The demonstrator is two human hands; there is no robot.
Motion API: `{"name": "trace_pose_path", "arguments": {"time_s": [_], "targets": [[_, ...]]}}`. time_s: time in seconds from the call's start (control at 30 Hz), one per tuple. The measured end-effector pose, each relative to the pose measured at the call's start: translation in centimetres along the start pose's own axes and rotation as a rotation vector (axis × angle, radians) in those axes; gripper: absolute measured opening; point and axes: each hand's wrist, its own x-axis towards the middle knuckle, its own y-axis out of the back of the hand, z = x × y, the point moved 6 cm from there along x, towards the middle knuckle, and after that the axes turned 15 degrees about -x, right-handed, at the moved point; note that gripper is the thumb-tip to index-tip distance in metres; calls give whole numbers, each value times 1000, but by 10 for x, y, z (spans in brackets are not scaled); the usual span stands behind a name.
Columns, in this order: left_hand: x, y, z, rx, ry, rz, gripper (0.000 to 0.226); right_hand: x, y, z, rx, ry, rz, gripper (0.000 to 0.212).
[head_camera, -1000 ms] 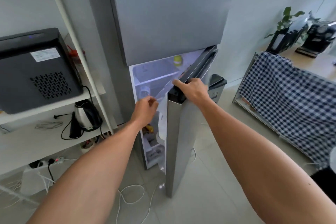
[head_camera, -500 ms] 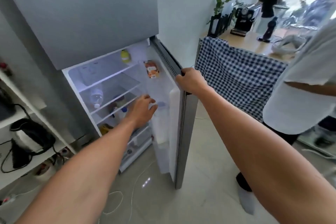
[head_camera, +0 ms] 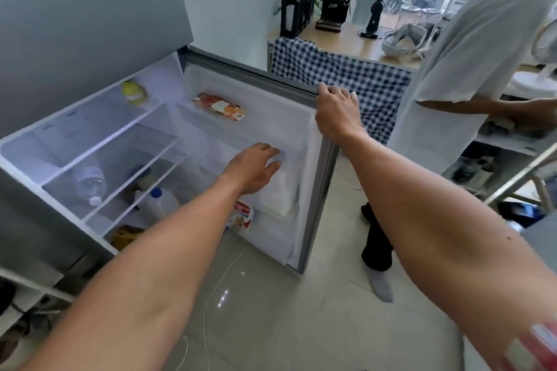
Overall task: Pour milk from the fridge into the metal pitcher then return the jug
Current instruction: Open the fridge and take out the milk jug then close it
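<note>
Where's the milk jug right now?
In the head view, the milk jug stands in the open fridge door's lower rack, centre frame, right under the left hand and beside a red-and-white carton.

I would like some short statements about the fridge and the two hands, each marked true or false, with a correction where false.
1. The right hand grips the top edge of the open fridge door. True.
2. The left hand holds a yellow bottle. False: it reaches toward the white milk jug in the door.
3. The fridge door is closed. False: it stands wide open.
4. A checked cloth hangs behind the door. True.
</note>
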Motion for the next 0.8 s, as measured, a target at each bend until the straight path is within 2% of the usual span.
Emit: {"name": "trace_pose_path", "arguments": {"time_s": [0.1,0.2,0.27,0.43,0.5,0.6,0.7,0.8], "targets": [[6,-2,-1,1,-113,101,42,12,-2,9,45,-33,25,25],[0,-6,-11,-23,-209,297,24,14,-6,12,65,-48,38,25],[0,-20,-31,-119,-76,278,22,14,-9,11,39,-50,44,27],[15,-67,-57,-462,269,77,45,14,-11,8,-11,-79,110,36],[22,-80,-58,-597,434,73,50,15,-13,9,-13,-89,138,38],[27,-104,-61,-958,682,97,60,14,-15,9,-13,-108,183,39],[33,-131,-58,-1251,791,56,80,13,-17,8,-30,-119,215,39],[36,-143,-51,-1481,836,118,64,13,-18,7,-44,-123,222,40]]}}
